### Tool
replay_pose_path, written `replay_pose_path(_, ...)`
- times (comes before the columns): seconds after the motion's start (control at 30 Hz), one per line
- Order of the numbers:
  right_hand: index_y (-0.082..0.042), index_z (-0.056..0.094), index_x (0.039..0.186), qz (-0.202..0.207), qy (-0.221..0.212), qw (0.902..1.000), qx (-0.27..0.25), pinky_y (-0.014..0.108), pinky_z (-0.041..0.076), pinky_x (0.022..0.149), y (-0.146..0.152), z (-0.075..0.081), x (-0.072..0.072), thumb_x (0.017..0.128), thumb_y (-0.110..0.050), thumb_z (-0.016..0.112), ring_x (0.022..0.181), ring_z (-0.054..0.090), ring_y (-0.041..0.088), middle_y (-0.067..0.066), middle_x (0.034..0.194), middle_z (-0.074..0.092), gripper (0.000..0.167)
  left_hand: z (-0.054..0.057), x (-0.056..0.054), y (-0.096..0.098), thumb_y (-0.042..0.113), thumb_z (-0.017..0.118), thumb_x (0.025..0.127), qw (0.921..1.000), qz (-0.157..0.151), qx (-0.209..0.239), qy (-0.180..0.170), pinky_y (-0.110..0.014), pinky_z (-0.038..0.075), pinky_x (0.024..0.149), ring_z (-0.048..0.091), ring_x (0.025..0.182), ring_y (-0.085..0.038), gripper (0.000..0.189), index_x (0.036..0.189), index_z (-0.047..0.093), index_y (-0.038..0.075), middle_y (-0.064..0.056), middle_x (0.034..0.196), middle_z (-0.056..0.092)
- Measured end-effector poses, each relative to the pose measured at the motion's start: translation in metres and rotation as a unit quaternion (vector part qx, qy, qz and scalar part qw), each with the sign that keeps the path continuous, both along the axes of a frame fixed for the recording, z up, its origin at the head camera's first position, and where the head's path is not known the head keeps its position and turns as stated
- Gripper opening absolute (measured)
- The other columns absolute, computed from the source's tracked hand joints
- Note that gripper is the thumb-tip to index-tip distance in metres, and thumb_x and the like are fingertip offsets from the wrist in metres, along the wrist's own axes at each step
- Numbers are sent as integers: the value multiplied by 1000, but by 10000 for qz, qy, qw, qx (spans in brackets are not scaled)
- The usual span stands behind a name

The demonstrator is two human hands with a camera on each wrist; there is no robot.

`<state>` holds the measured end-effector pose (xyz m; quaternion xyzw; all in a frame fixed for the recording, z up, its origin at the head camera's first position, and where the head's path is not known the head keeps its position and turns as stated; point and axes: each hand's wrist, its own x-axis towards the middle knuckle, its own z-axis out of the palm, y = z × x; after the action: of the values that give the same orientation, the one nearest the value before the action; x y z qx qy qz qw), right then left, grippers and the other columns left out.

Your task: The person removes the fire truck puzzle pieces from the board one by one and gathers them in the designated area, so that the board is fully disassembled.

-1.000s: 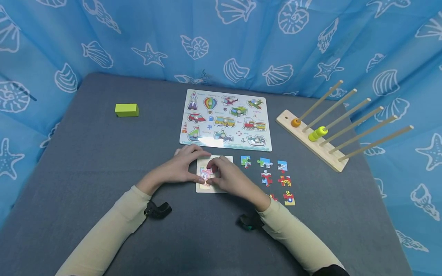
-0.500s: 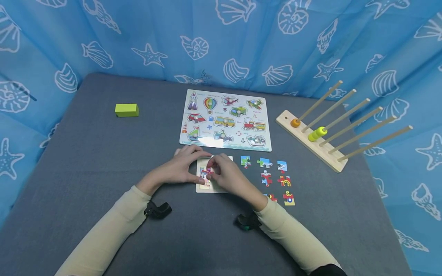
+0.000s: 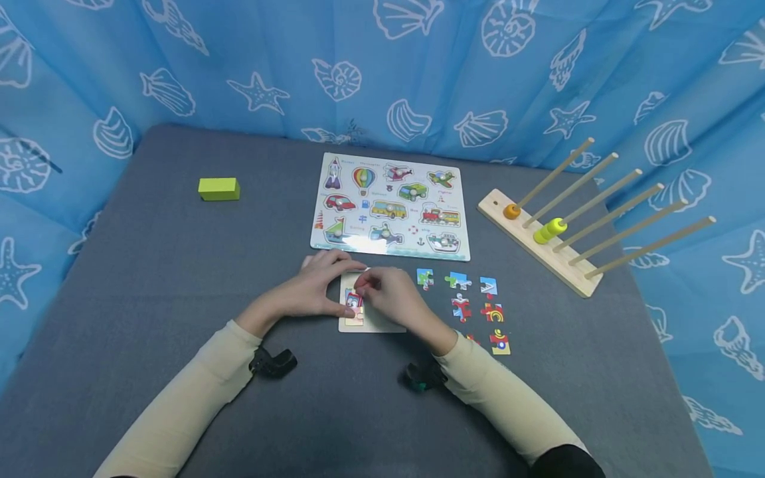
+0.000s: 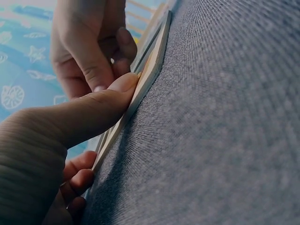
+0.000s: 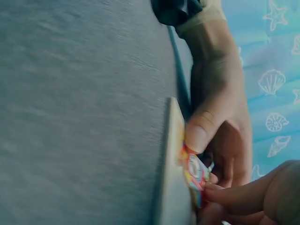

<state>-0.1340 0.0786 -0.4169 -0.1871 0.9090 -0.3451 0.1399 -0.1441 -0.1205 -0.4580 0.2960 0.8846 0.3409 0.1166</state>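
Note:
A small pale wooden puzzle tray (image 3: 382, 324) lies on the table, partly hidden by both hands. My left hand (image 3: 313, 285) holds it at the left side, the thumb (image 4: 110, 101) on its near part and the fingers at its far edge. Colourful jigsaw pieces (image 3: 354, 305) with pink, red and white show in the tray's left part. In the right wrist view a jigsaw piece (image 5: 195, 171) stands slightly raised beside the left thumb. My right hand (image 3: 394, 299) pinches at this piece's edge with thumb and forefinger, blurred there.
Several loose jigsaw pieces (image 3: 459, 281) lie right of the tray. Behind it is a vehicle peg puzzle board (image 3: 412, 232). A wooden rack (image 3: 562, 265) with slanting rods and a few beads stands at the right. A green block (image 3: 218, 189) sits at the back left.
My right hand has shifted slightly up and to the right over the tray, uncovering more of the coloured pieces. The left hand has stayed in place.

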Motion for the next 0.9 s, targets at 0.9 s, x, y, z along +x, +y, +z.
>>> replay_pose_path(0.9, -11, 73, 85, -423, -1292, 9899, 406, 26, 39, 58, 29, 24, -21, 88, -18, 68, 64, 52, 14, 2, 75, 68, 9, 2, 0, 0, 55, 76, 73, 9999, 22, -126, -109, -42, 25, 96, 34, 124, -19, 83, 143, 42, 27, 0, 137, 41)
